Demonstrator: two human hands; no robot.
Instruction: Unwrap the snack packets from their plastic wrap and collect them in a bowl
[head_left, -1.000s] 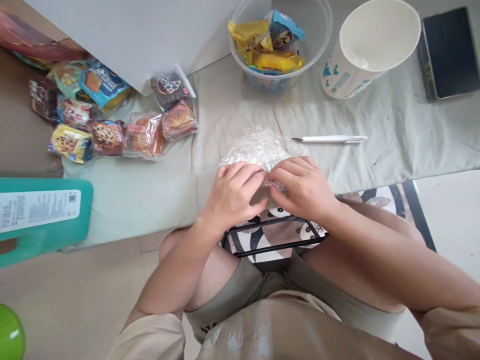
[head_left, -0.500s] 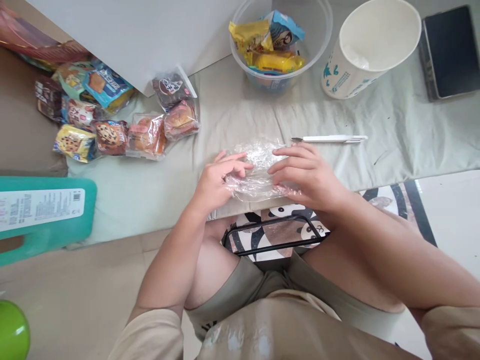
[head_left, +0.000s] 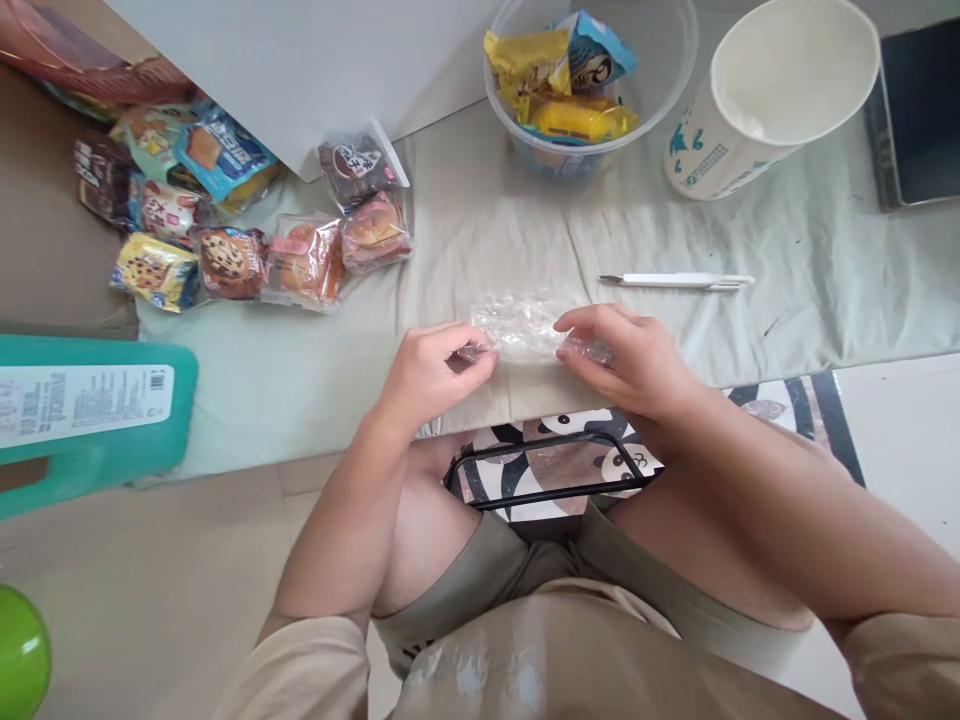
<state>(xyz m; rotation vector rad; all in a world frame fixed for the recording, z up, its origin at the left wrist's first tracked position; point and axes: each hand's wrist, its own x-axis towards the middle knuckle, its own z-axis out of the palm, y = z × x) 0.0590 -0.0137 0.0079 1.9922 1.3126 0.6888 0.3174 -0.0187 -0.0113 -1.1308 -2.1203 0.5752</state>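
Observation:
A crumpled piece of clear plastic wrap (head_left: 523, 326) lies on the pale green cloth (head_left: 465, 230) in front of me, folded into a narrow band. My left hand (head_left: 435, 372) pinches its left end with curled fingers. The right end is gripped by my right hand (head_left: 628, 358). Both hands rest near the front edge of the cloth, above my knees.
A white craft knife (head_left: 679, 281) lies just beyond my right hand. A clear bowl (head_left: 675, 70) of wrapped snacks and a white paper tub (head_left: 772, 95) stand at the back. Several packaged cakes (head_left: 300, 262) lie at left. A teal stool (head_left: 94, 405) stands at left, a dark tablet (head_left: 919, 110) far right.
The plastic wrap has been folded from a wide sheet into a narrower band. My hands moved apart, from side by side at its near edge to its two ends.

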